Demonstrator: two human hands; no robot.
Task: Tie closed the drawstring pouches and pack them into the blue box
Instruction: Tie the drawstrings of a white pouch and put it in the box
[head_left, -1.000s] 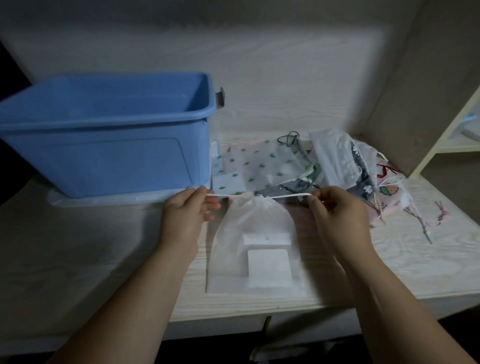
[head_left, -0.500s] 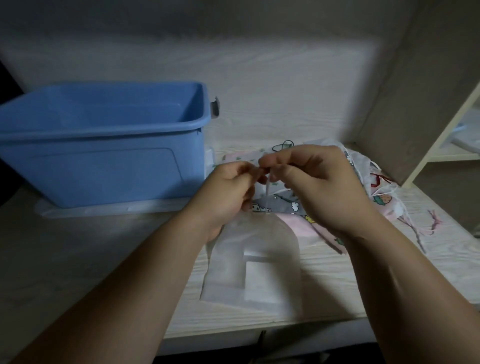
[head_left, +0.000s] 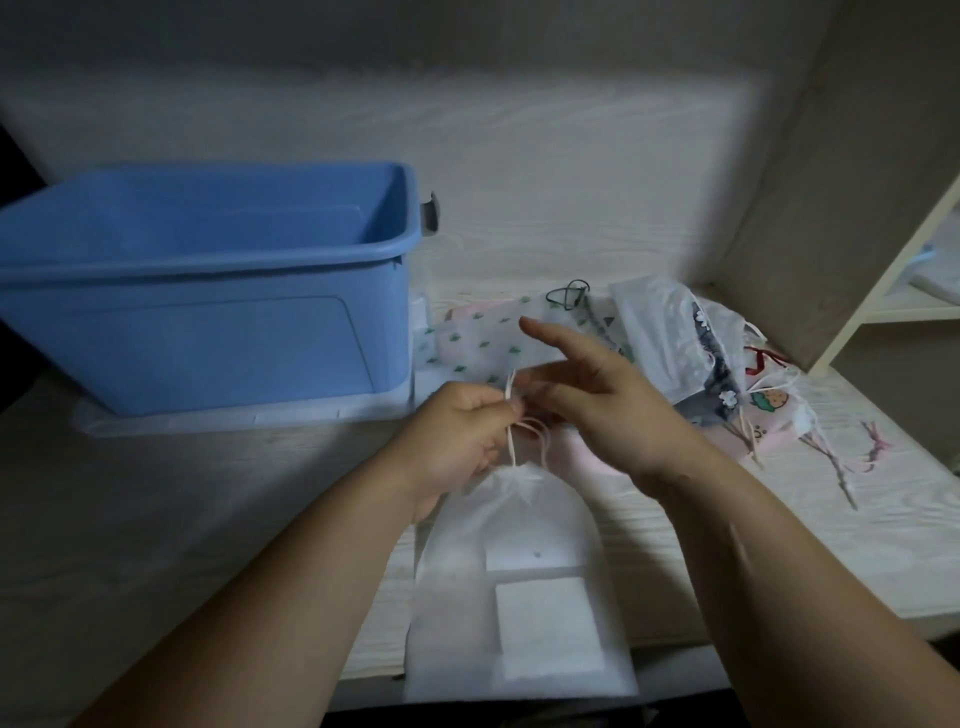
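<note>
A white drawstring pouch (head_left: 519, 582) lies flat on the table's front edge, its neck gathered shut and a white square showing through it. My left hand (head_left: 457, 436) pinches the pouch's white cords (head_left: 511, 415) just above the neck. My right hand (head_left: 597, 400) is over the same cords, index finger stretched out to the left, other fingers bent around the strings. The blue box (head_left: 208, 280) stands open at the left, and I see nothing inside it from here.
A heap of other pouches (head_left: 675, 353), patterned and white, lies behind my hands, loose cords trailing right. The wooden table (head_left: 156, 519) ends just below the white pouch. A side panel and shelf (head_left: 883, 291) close off the right.
The cords were first pulled apart sideways, drawing the neck shut. My hands then met above the pouch, and now my right index finger has straightened while working the cords.
</note>
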